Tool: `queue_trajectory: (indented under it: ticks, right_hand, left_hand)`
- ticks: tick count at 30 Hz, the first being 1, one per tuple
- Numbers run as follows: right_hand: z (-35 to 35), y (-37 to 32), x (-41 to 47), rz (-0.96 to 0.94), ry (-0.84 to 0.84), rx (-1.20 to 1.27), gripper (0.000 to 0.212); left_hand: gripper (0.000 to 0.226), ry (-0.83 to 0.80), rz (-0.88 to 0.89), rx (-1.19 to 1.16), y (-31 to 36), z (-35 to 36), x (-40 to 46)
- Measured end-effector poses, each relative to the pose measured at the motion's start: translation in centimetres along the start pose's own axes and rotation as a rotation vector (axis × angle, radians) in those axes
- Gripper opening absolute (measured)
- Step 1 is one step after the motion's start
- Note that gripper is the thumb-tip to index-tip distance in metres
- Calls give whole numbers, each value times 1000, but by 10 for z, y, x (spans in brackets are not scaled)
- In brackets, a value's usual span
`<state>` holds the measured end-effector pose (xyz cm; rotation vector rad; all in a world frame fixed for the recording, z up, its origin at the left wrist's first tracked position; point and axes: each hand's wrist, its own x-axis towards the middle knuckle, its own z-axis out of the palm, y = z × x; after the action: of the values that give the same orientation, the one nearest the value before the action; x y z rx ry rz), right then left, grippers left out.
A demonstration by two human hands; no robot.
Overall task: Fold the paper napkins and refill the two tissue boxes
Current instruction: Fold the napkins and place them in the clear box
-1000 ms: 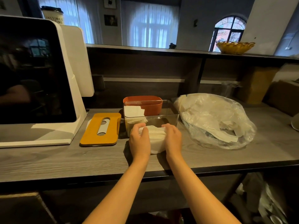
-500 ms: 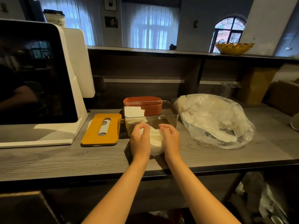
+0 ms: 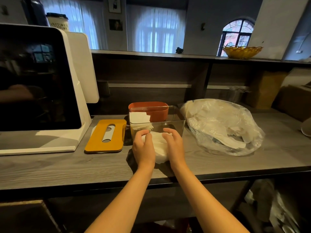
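Observation:
A white paper napkin point(image 3: 159, 147) lies bunched on the grey counter point(image 3: 50, 167) between my hands. My left hand point(image 3: 143, 148) grips its left side with curled fingers. My right hand point(image 3: 174, 146) holds its right side, fingers curled over the top edge. Just behind them stands a clear tissue box point(image 3: 175, 121) with some white napkins in its left part. An orange-red tissue box point(image 3: 151, 109) stands right behind the clear one. A yellow slotted lid point(image 3: 116, 142) lies flat to the left. A clear plastic bag point(image 3: 218, 125) of loose napkins sits to the right.
A large white machine with a dark screen point(image 3: 38, 91) fills the counter's left. A raised shelf behind carries a yellow woven bowl point(image 3: 242, 52) and a paper cup point(image 3: 58, 22). Brown cardboard boxes point(image 3: 265, 89) stand at the back right. The counter's front edge runs under my forearms.
Both hands have drawn the napkin's sides closer together, so it is more bunched and raised. The fingers curl further over its top. Nothing else has moved.

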<state>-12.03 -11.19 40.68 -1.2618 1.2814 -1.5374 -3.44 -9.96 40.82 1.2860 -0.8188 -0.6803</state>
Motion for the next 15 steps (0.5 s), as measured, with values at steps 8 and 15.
queue_trajectory:
  ticks: [8,15]
  right_hand:
    - [-4,2,-3,-44,-112,-21,37]
    - [-7,4,-1,48,16,27,40]
  left_hand:
    - [16,16,-4,49,0,0,2]
    - [10,33,-19,11,-1,-2,4]
